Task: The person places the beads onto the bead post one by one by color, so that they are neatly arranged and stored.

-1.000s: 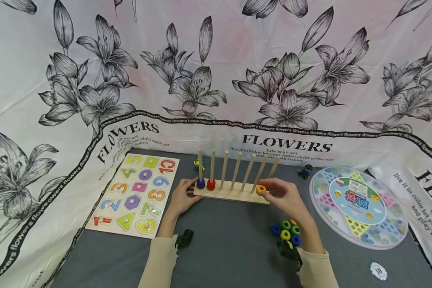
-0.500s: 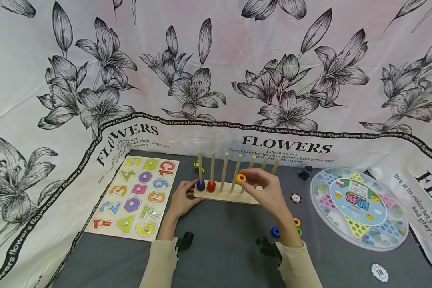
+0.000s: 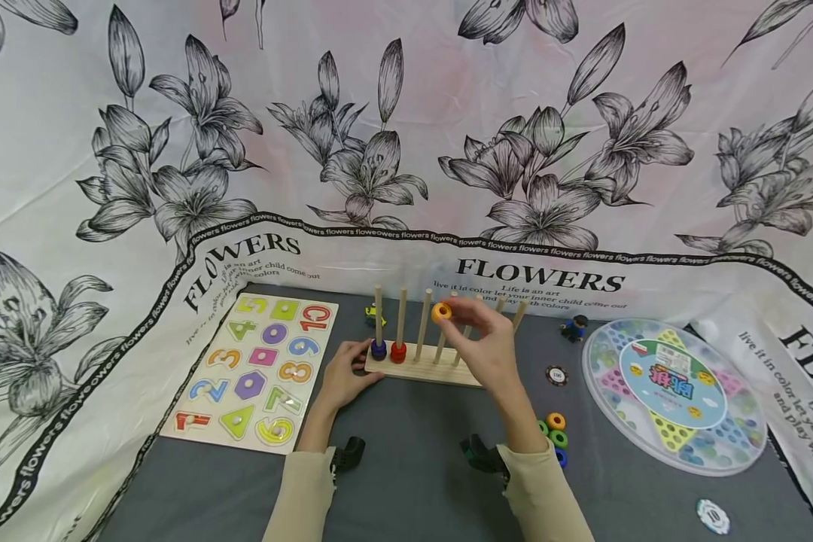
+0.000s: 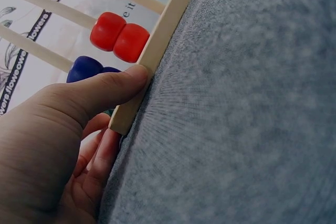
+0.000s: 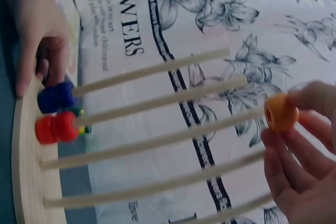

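A wooden pegboard (image 3: 433, 370) with a row of several upright pegs stands on the grey cloth. My left hand (image 3: 342, 378) grips its left end, the thumb on the front edge in the left wrist view. Dark blue beads (image 3: 379, 351) sit at the foot of the first peg. Two red beads (image 4: 131, 42) sit on the second. My right hand (image 3: 485, 346) pinches an orange bead (image 5: 284, 113) between thumb and fingers. In the right wrist view, that bead is right at the tip of the third peg (image 5: 157, 138), its hole facing the peg. The right hand partly hides the pegs farther right.
Loose beads (image 3: 558, 439) in orange, green and blue lie beside the right forearm. A number puzzle board (image 3: 249, 369) lies at the left, a round game box (image 3: 674, 395) at the right. Also there are a toy figure (image 3: 573, 327) and two round chips (image 3: 557, 375).
My right hand has carried the orange bead leftward and up, from low by the right-hand pegs to the top of the third peg. The left hand stays on the board's end.
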Motion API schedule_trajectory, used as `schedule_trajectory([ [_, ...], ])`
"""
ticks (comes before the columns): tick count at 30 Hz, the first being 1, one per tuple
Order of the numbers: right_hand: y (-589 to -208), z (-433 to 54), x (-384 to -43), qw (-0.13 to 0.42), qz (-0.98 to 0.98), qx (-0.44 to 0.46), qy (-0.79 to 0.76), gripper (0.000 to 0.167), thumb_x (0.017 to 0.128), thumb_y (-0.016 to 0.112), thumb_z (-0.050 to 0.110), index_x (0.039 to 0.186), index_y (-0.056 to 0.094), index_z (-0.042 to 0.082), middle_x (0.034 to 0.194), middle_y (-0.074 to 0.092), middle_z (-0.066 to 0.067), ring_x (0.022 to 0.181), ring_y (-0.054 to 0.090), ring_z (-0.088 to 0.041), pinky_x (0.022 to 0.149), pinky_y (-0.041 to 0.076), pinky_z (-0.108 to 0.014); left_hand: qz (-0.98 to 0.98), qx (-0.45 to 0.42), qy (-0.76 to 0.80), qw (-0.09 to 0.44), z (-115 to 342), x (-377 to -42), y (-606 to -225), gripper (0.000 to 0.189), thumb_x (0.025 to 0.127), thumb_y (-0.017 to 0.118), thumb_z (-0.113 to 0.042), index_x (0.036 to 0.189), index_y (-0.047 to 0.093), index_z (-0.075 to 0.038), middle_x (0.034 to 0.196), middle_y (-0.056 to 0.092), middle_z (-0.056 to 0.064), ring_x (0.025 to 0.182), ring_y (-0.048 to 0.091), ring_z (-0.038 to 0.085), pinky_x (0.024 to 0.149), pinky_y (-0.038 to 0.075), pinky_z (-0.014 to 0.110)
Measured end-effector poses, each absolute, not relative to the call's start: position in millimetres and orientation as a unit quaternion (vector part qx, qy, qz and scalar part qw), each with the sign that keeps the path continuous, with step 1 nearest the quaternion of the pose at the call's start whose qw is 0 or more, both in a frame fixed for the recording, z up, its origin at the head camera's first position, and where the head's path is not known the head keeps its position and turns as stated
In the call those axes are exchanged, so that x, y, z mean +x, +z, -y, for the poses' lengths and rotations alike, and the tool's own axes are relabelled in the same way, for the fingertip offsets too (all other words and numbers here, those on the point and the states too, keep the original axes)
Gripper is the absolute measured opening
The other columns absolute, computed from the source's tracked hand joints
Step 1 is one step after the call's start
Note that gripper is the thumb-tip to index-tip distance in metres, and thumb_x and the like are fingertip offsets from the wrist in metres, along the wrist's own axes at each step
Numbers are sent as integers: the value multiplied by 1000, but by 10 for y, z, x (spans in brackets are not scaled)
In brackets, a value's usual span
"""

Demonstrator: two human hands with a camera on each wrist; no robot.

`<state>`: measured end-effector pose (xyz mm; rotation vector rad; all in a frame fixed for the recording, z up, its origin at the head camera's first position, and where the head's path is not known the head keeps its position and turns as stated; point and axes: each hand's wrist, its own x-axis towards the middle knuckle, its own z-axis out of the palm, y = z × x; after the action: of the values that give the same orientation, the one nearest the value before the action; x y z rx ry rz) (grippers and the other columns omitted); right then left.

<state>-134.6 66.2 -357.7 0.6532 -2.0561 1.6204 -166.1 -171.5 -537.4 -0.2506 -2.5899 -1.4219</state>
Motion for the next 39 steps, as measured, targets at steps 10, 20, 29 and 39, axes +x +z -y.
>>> schedule_trajectory([
  [10,-3771,-391,-1525,296,732,152,594,24,88,72,-1,112,71,-4,103,71,-17,88,68,-29,78,57,-25,868,-80,-482,86,1714,-1673,-5372,66,77,86,-10,134,57,5,113,53,17,100,60,31,90,58,36],
  [20,-3722,-171,-1529,369,751,118,534,21,89,71,0,109,71,-4,99,73,-16,89,70,-28,77,61,-45,871,-72,-480,80,1719,-1664,-5360,66,77,85,-10,135,57,4,114,53,17,101,60,30,90,58,37],
  [29,-3726,-121,-1606,334,784,104,512,23,89,68,0,111,70,-7,102,72,-20,89,71,-31,78,61,-44,872,-68,-478,76,1707,-1682,-5356,66,77,85,-10,135,57,3,115,54,17,101,60,30,91,57,37],
  [39,-4109,-117,-1544,279,822,86,489,24,89,69,0,111,70,-7,100,72,-19,85,70,-34,75,61,-47,872,-62,-480,68,1710,-1682,-5374,67,77,86,-10,136,57,2,115,54,16,101,60,28,91,57,35],
])
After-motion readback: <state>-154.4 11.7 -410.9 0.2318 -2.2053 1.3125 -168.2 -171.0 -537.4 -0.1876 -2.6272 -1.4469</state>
